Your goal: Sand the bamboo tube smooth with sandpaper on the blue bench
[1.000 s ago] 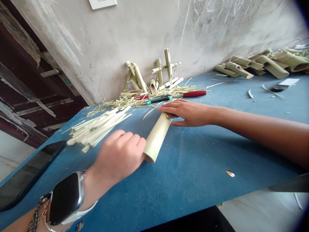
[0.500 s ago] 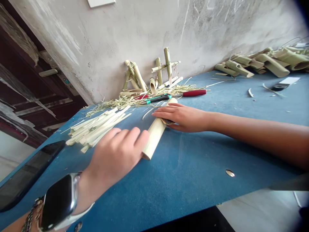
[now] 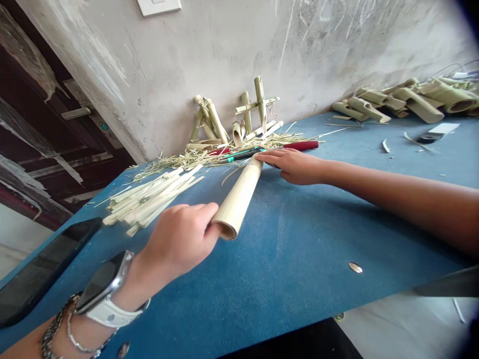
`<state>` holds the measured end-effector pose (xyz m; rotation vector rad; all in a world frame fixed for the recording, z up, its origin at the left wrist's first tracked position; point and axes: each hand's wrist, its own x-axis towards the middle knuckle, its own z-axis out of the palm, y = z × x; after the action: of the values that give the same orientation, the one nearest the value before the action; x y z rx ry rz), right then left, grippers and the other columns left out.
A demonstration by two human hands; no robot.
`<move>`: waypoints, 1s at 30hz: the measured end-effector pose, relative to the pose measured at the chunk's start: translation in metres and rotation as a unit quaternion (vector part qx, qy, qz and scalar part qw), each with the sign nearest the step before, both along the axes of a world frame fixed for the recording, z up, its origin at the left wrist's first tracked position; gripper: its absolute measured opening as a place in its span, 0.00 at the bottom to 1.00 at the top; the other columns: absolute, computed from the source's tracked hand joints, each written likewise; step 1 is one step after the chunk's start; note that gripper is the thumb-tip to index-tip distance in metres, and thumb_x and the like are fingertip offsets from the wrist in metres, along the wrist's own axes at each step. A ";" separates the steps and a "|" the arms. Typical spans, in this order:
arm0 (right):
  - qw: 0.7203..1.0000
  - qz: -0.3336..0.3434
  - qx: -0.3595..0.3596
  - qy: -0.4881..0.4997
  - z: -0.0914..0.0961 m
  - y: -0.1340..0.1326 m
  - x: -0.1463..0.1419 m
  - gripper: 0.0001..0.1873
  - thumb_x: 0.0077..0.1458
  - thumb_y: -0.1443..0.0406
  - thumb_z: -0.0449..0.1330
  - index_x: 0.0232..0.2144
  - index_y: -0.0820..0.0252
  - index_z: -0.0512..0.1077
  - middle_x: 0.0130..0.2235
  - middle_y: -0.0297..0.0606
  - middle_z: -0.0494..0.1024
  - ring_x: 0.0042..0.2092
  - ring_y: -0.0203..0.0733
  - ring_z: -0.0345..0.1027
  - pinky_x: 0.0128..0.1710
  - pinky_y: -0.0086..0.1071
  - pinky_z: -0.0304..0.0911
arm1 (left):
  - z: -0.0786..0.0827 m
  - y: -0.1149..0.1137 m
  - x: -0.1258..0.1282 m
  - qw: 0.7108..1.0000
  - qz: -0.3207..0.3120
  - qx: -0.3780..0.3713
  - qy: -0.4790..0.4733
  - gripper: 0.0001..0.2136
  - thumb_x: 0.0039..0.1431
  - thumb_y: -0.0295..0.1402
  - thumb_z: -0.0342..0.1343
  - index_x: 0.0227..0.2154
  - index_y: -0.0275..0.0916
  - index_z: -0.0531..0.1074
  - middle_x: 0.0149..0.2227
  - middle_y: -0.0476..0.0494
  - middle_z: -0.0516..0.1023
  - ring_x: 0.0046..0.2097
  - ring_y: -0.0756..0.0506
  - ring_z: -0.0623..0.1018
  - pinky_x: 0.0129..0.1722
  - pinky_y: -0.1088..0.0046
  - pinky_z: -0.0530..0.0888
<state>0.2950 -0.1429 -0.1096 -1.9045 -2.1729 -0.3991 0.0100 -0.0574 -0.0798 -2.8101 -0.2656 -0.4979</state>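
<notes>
A pale bamboo tube (image 3: pixel 240 198) slants across the blue table, its hollow near end tipped up toward me. My left hand (image 3: pixel 183 234) grips that near end, thumb and fingers closed on the rim. At the far end, my right hand (image 3: pixel 295 164) lies over the tube with fingers pressed together. Under its palm shows the dark edge of a thin sheet, which looks like sandpaper (image 3: pixel 268 163), mostly hidden now. Left of the tube lies a bundle of split bamboo strips (image 3: pixel 149 202).
Behind the tube are shavings (image 3: pixel 179 160), a green-and-black cutter (image 3: pixel 245 153) and a red-handled tool (image 3: pixel 303 145). Bamboo constructions (image 3: pixel 209 119) lean on the wall. Cut bamboo pieces (image 3: pixel 411 99) are piled at back right. A phone (image 3: pixel 48 269) lies at left.
My right hand has slid away from me to the tube's far end. My left hand has turned and the tube's near end has risen, so its opening shows.
</notes>
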 end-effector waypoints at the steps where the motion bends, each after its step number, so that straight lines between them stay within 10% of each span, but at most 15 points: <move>1: 1.000 -0.019 0.002 0.004 -0.003 0.001 -0.002 0.40 0.42 0.79 0.48 0.61 0.69 0.52 0.61 0.52 0.57 0.60 0.51 0.53 0.57 0.48 0.55 | 0.002 0.002 0.000 0.998 0.012 -0.060 0.010 0.14 0.56 0.31 0.41 0.20 0.39 0.67 0.18 0.49 0.70 0.20 0.49 0.69 0.20 0.73 0.55; 8: 0.995 0.093 0.025 0.015 0.007 -0.009 -0.058 0.36 0.48 0.81 0.42 0.60 0.66 0.53 0.61 0.47 0.58 0.61 0.42 0.51 0.58 0.42 0.54 | 0.001 0.006 0.005 0.959 0.033 -0.279 0.041 0.13 0.57 0.32 0.42 0.22 0.38 0.68 0.19 0.53 0.71 0.21 0.52 0.68 0.21 0.77 0.60; 15: 0.993 -0.113 -0.028 -0.014 0.018 -0.014 -0.004 0.31 0.55 0.58 0.54 0.57 0.71 0.60 0.56 0.56 0.64 0.57 0.60 0.57 0.56 0.53 0.55 | -0.002 0.005 0.006 0.974 0.108 -0.171 0.104 0.13 0.56 0.33 0.43 0.23 0.40 0.71 0.23 0.49 0.75 0.25 0.48 0.72 0.21 0.75 0.58; 23: 0.982 -0.154 -0.105 -0.014 0.016 -0.017 0.006 0.43 0.53 0.45 0.52 0.62 0.65 0.51 0.52 0.51 0.71 0.48 0.57 0.68 0.43 0.46 0.66 | 0.002 0.013 0.006 0.955 0.132 -0.242 0.112 0.13 0.52 0.30 0.42 0.19 0.39 0.69 0.18 0.50 0.72 0.20 0.50 0.70 0.18 0.77 0.58; 30: 0.968 -0.188 -0.166 -0.002 0.029 -0.022 -0.009 0.48 0.50 0.46 0.56 0.64 0.64 0.44 0.47 0.50 0.74 0.40 0.53 0.72 0.37 0.40 0.66 | 0.000 0.021 0.002 0.989 0.123 0.040 0.066 0.18 0.53 0.29 0.47 0.48 0.39 0.64 0.29 0.47 0.77 0.26 0.45 0.75 0.21 0.74 0.56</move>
<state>0.2860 -0.1649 -0.0805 -2.5105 -1.9720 -0.0984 0.0123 -0.0368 -0.0799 -2.6676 -0.5410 -0.2597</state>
